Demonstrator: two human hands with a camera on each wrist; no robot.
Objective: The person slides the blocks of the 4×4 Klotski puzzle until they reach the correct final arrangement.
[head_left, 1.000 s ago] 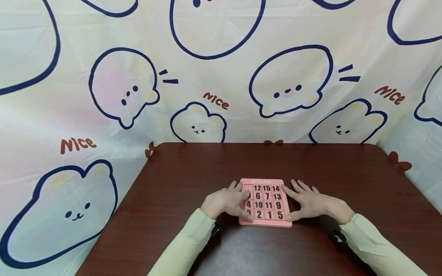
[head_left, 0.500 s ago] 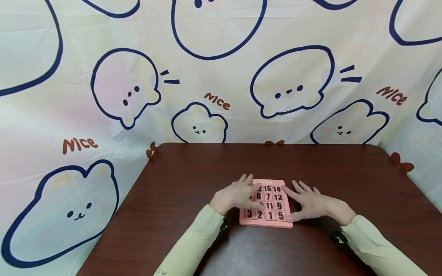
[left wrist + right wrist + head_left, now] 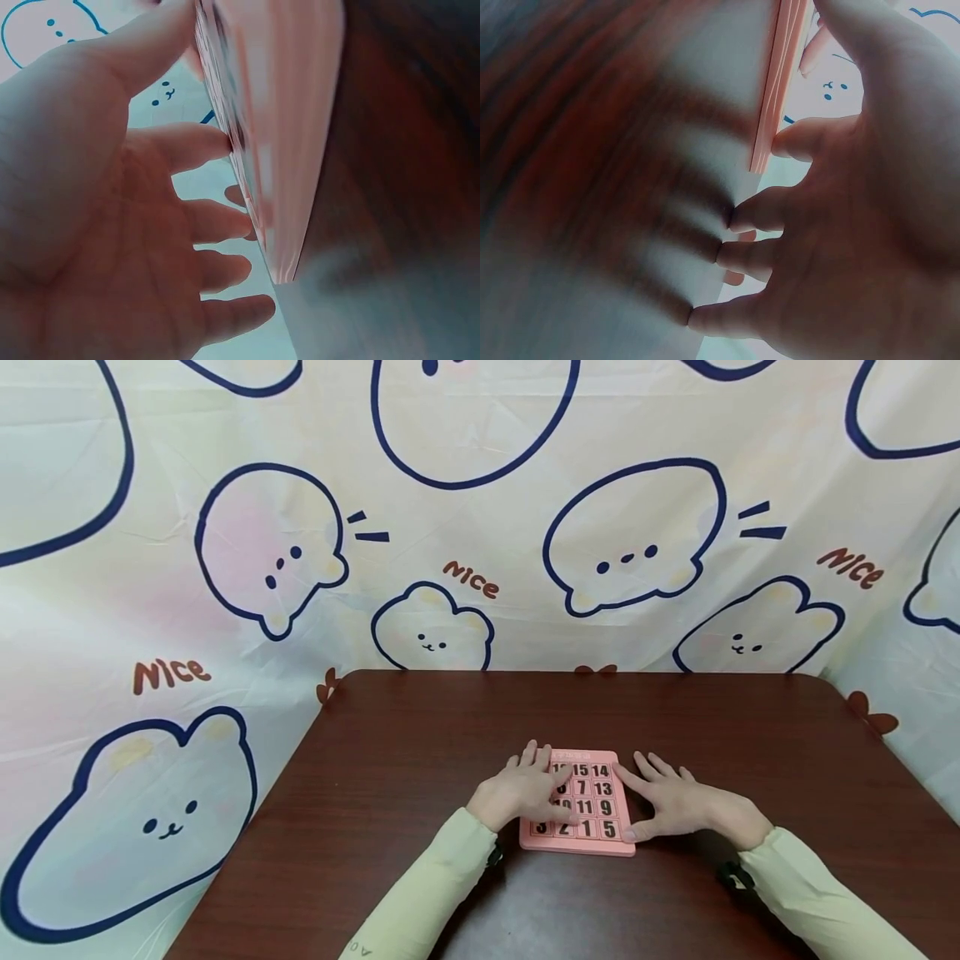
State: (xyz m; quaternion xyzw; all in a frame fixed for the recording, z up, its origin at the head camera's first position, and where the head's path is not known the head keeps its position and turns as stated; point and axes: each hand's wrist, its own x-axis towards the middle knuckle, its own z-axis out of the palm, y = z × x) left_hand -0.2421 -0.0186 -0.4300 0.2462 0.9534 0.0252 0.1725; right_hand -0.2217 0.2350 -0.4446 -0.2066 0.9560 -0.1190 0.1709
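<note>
Head view: the pink number board (image 3: 588,798) lies flat on the dark brown desk (image 3: 420,743) between my hands, rectangular with rounded corners, faint pale lettering along its far border and bold black numerals in rows; 15, 14, 7, 13, 11, 9, 1 and 5 read clearly. My left hand (image 3: 522,792), released with fingers extended, covers its left side; my right hand (image 3: 678,802), spread and ungripping, touches its right edge
</note>
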